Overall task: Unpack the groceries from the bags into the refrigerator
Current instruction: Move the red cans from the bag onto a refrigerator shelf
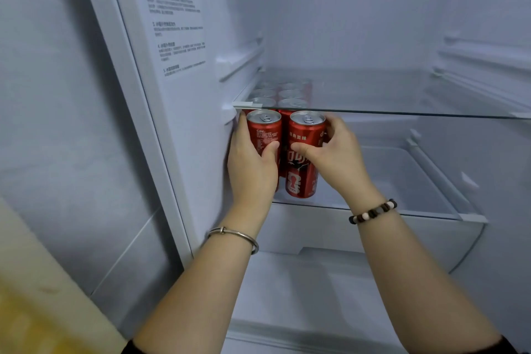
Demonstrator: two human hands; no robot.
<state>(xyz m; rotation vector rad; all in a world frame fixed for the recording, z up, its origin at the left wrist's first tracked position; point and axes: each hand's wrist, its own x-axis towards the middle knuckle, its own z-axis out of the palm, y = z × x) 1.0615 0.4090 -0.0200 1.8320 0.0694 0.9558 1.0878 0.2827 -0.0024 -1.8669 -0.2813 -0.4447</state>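
Observation:
Two tall red soda cans stand upright at the front left of a glass refrigerator shelf. My left hand wraps around the left can, close to the refrigerator's left wall. My right hand grips the right can from its right side. Behind them stand several more red cans, seen through the upper glass shelf. No grocery bag is in view.
The refrigerator's left inner wall carries a printed label. Below the cans' shelf lies a clear drawer. The right part of both glass shelves holds nothing. A yellowish surface sits at the lower left outside the refrigerator.

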